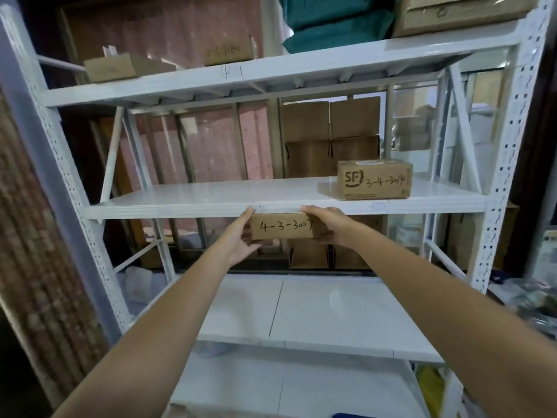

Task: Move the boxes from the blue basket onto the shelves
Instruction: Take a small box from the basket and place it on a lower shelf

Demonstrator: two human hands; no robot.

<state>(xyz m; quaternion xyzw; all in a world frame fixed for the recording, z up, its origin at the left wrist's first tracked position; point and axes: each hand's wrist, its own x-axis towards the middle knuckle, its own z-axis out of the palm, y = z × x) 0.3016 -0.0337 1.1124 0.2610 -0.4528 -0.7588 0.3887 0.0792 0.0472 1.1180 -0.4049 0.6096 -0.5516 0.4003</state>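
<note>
A small brown cardboard box (281,226) marked "4-3-300" is held in the air just below the front edge of the middle shelf (211,196). My left hand (241,236) grips its left end and my right hand (325,223) grips its right end. On the same shelf, at the right, sits another brown box (375,180) with an "SF" logo and "3-4-3014" written on it. The blue basket shows only as a sliver (351,415) at the bottom edge.
The white metal rack has a lower shelf (316,312) below my arms. Its upper shelf (271,70) carries two small cardboard boxes (111,67) at the left, and green packages (334,22) lie above. Stacked cartons (331,137) stand behind the rack.
</note>
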